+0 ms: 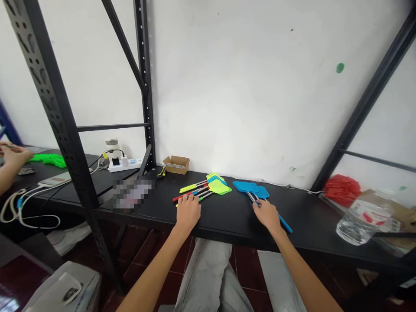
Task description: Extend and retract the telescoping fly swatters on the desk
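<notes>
A pile of fly swatters with yellow-green, blue and red parts lies on the black table (227, 221), the yellow-green swatter head (219, 187) on top. My left hand (188, 211) rests over the handles at the pile's near side, its fingers bent round them. To the right, blue swatters (244, 186) lie overlapped with their heads toward the wall. My right hand (267, 214) has its fingers closed on their handles, and a blue handle end (286, 223) sticks out beyond it at the right.
A small open cardboard box (176, 164) stands by the wall. At right are a red plastic bag (342, 190) and a clear bottle (355, 223). Left sit a power strip (130, 164), cables and a rack post (61, 117). Another person's hand (14, 157) shows far left.
</notes>
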A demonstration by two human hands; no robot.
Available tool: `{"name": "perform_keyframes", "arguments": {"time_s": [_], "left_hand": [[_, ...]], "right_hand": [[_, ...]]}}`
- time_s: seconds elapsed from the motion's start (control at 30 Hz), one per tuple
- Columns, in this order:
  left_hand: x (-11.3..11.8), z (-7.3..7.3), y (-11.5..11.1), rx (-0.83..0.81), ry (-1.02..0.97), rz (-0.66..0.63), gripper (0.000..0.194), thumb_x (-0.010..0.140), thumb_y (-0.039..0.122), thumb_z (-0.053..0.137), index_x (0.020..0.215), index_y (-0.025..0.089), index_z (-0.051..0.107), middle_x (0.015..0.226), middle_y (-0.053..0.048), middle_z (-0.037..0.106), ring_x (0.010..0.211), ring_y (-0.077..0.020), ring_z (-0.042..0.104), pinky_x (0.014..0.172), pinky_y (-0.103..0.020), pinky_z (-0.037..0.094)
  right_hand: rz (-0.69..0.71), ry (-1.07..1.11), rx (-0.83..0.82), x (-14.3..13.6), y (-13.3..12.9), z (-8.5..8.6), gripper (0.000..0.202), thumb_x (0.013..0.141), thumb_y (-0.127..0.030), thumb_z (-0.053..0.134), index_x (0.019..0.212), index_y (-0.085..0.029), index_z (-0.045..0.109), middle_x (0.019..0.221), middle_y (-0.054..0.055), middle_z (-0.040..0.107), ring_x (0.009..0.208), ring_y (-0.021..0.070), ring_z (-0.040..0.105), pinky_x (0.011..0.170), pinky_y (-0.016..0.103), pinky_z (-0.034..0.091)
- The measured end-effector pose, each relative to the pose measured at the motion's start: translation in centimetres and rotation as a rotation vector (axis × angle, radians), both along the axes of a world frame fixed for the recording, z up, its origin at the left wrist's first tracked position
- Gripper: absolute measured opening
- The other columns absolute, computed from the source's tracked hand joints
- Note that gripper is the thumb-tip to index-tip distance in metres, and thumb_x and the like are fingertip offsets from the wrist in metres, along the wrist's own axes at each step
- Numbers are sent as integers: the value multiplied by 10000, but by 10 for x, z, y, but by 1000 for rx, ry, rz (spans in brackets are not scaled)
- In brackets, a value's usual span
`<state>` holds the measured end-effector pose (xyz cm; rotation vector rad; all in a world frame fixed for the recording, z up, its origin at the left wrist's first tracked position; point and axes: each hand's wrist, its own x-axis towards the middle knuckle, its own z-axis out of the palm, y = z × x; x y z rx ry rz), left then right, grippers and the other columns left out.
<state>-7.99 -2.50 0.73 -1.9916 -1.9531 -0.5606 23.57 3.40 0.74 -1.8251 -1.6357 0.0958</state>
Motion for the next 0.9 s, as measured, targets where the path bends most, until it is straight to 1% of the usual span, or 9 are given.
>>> {"name": "perform_keyframes", "arguments": {"time_s": [0.1,0.17,0.33,0.43,0.53,0.6,0.67,0.8,0.9], "left_hand": [[7,3,5,-35,-15,-8,289,954,267,532,1158,141,693,1150,-163,658,1122,-357,574,950,-470,414],[10,4,7,-67,-23,-18,281,966,241,492,1113,128,703,1130,-173,659,1103,-353,591,940,-470,422],[13,3,3,-115,-38,-15,277,947,184,454,1069,102,689,1088,-173,663,1065,-323,609,906,-428,446],[14,2,-1,-70,-44,-4,243,939,232,493,1040,128,689,1091,-156,652,1070,-312,597,905,-408,449],[15,4,-1,-36,-46,-16,277,956,315,516,1107,149,680,1130,-149,644,1099,-320,588,944,-430,443],[19,7,4,-97,-52,-43,300,963,357,528,1132,159,677,1145,-148,647,1110,-317,599,953,-431,451],[25,12,11,-192,-67,-65,294,971,340,515,1125,150,677,1157,-161,653,1118,-312,616,933,-414,472],[37,24,22,-281,-106,-66,316,984,227,412,1136,82,648,1094,-218,684,1054,-316,672,873,-408,506],[44,30,16,-289,-137,-93,341,1011,290,360,1146,108,615,1012,-184,711,978,-306,703,833,-400,515]], "right_hand": [[-10,-39,-13,-5,-9,1,326,822,-383,637,1059,-211,781,1027,178,763,968,365,707,818,440,500],[3,-43,27,-9,-15,4,315,829,-379,635,1059,-221,780,1046,176,757,984,362,698,806,427,499],[110,-52,77,-29,-25,8,285,896,-371,552,1033,-254,773,1019,109,766,955,289,704,784,348,491],[181,-22,40,-46,-29,3,308,926,-369,508,1054,-247,760,988,94,770,912,267,709,762,333,482],[224,-61,41,-61,-32,-5,315,943,-339,476,1062,-239,750,1075,88,758,941,256,701,762,324,477],[243,-101,66,-67,-32,-8,311,946,-316,469,1050,-236,752,1106,84,750,984,256,689,790,320,475],[266,-119,77,-71,-30,-10,305,944,-303,474,1034,-232,757,1099,80,750,1002,254,683,825,317,473],[322,-43,61,-74,-24,-9,316,943,-346,485,1018,-229,769,1074,78,761,1013,262,687,871,322,470],[394,141,53,-79,-17,-8,387,951,-456,472,926,-231,786,995,96,777,980,277,705,864,333,477]]}}
